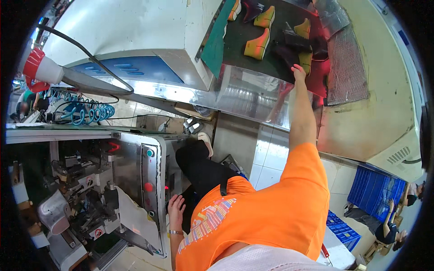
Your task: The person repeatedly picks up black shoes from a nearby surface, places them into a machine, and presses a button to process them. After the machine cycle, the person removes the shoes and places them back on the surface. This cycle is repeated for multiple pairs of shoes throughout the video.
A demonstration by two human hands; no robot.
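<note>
My right hand [298, 71] is stretched far out to the near edge of a dark conveyor belt [233, 43]. It touches a black shoe upper on a yellow last [302, 50]; the grip is hidden. Several more yellow-orange lasted shoes [257, 45] ride on the belt beyond it. My left hand [175, 205] hangs low with fingers apart, resting against the front panel of a steel machine [131, 158], just below its red button [148, 186]. A bracelet sits on that wrist. I wear an orange shirt and dark trousers.
A large grey housing [135, 31] covers the belt's left part. Blue coiled hoses [90, 113] and a red-and-white lamp [40, 68] sit above the machine. Blue crates [374, 189] stand at right, with another person [388, 226] seated beside them. Pale floor tiles [266, 153] lie below.
</note>
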